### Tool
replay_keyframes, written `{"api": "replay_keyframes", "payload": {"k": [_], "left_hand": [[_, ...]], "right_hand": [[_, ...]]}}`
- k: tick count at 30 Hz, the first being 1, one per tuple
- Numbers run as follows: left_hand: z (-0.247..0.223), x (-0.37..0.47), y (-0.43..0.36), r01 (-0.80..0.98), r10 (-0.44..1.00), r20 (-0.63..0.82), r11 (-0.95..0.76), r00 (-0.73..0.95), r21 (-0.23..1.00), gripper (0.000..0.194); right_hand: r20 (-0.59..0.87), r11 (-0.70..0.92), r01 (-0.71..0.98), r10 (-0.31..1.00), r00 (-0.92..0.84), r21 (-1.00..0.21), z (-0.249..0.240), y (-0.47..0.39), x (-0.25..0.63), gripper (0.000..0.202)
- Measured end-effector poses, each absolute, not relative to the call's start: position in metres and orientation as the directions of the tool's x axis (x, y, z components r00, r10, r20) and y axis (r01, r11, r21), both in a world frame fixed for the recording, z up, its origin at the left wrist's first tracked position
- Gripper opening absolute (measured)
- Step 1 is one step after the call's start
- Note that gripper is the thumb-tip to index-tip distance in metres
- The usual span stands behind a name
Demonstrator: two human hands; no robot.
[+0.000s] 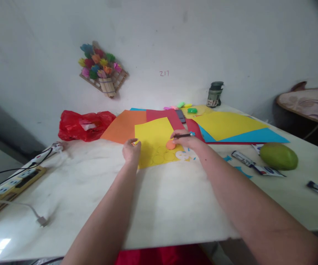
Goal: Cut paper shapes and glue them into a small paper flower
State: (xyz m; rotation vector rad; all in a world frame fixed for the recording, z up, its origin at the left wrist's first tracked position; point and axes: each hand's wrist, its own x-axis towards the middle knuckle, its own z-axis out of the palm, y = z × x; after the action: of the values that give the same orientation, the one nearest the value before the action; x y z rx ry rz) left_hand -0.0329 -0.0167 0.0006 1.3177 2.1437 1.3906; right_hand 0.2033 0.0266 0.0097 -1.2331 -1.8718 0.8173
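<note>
A yellow paper sheet [151,134] lies on the table, with several circles outlined on its lower part. At its left edge, the fingers of my left hand [131,150] are curled closed, with a bit of yellow showing between them. My right hand [185,139] rests over the sheet's right side, closed on a dark pen [183,135] that lies nearly level. Just under its fingertips is an orange paper circle [170,144]. White paper cutouts [182,155] and small blue scraps lie below my right hand, by the sheet's lower right corner.
Orange paper [125,127] and a red plastic bag [85,125] lie to the left. Yellow paper [230,125] over blue paper [272,135] lies right. Glue tubes [243,158], a green fruit [278,156], a bottle [215,94] and a power strip [17,186] are around.
</note>
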Motion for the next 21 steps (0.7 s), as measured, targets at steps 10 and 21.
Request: {"api": "replay_keyframes", "payload": {"k": [10, 21], "left_hand": [[-0.003, -0.037, -0.014, 0.562, 0.798, 0.238, 0.147, -0.553, 0.814, 0.031], [-0.002, -0.034, -0.016, 0.597, 0.820, 0.254, 0.128, -0.513, 0.792, 0.030]], "right_hand": [[0.197, 0.415, 0.552, 0.890, -0.411, -0.724, 0.012, 0.020, 0.208, 0.014], [0.254, 0.516, 0.444, 0.813, -0.524, -0.733, 0.004, 0.027, 0.215, 0.016]]}}
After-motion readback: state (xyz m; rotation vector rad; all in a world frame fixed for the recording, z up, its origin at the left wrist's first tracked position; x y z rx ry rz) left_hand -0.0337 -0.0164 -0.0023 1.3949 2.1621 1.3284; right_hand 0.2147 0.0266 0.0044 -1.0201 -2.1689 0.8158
